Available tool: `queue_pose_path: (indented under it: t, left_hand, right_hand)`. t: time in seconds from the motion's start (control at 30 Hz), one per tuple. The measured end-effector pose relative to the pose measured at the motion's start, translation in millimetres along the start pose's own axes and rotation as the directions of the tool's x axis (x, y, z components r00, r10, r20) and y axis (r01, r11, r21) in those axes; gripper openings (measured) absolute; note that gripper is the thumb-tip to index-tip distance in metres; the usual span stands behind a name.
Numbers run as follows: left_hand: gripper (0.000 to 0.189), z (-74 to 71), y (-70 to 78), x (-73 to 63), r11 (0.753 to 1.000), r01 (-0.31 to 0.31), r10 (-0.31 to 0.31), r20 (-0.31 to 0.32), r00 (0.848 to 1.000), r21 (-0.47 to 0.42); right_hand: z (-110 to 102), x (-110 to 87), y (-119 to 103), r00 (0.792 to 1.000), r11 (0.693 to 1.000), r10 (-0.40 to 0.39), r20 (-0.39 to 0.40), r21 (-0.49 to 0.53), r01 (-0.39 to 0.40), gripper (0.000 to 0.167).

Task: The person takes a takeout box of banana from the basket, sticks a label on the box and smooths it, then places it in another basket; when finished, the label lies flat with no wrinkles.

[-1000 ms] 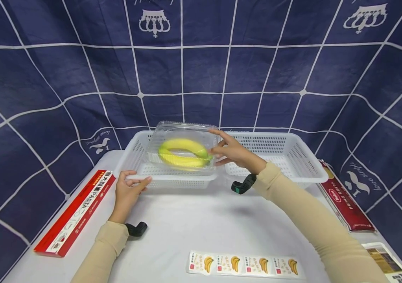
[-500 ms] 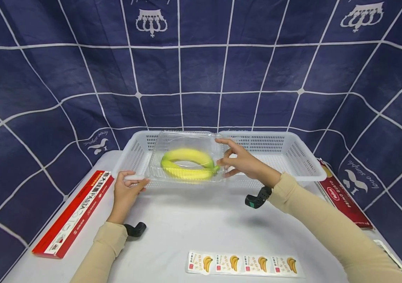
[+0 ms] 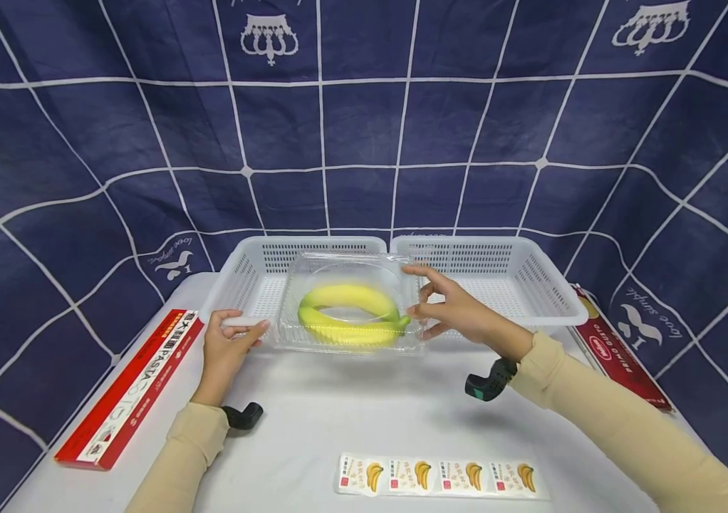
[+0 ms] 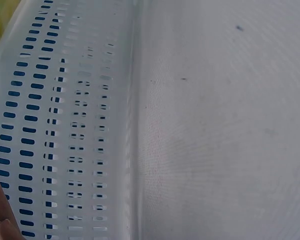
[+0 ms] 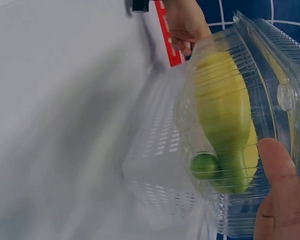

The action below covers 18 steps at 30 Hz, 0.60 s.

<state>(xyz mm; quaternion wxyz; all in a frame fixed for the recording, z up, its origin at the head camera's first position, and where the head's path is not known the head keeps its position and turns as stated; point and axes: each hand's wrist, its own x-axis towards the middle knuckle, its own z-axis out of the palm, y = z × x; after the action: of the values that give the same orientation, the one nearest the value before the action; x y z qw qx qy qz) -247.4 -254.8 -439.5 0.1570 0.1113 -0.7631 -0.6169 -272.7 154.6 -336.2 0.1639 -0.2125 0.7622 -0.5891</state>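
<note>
My right hand grips the right end of a clear plastic clamshell box with yellow-green bananas inside. The box hangs over the front rim of the left white basket. In the right wrist view the thumb presses on the side of the clamshell box, beside the banana stems. My left hand holds the left basket's front left corner, fingers over the rim and thumb along it. The left wrist view shows the basket's slotted wall and a bit of the hand at the lower left.
A second white basket stands right of the first. A red pasta box lies at the left, and a dark red pack at the right. A strip of banana labels lies at the front of the white table.
My right hand has drawn the clamshell box of bananas out of the left basket, toward me and slightly right. My left hand has stayed on the basket rim.
</note>
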Motion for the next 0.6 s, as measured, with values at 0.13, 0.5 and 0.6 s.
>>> queue_pose_path:
  t: [0.13,0.5,0.6]
  left_hand:
    - [0.064,0.0,0.0,-0.1,1.0,0.0,0.0,0.001,1.0,0.011]
    - [0.065,0.1,-0.3,-0.4,1.0,-0.005,0.004,0.005,1.0,0.004]
    - [0.065,-0.3,-1.1,0.6,1.0,-0.001,0.001,0.005,1.0,0.006]
  right_hand:
    - [-0.9,-8.8,1.1,1.0,1.0,0.011,-0.004,-0.017,-0.011,0.076]
    - [1.2,-35.9,5.2,1.0,1.0,0.023,0.018,-0.019,-0.023,0.076]
    - [2.7,-45.2,7.1,0.999,1.0,0.023,0.031,-0.022,-0.022,0.076]
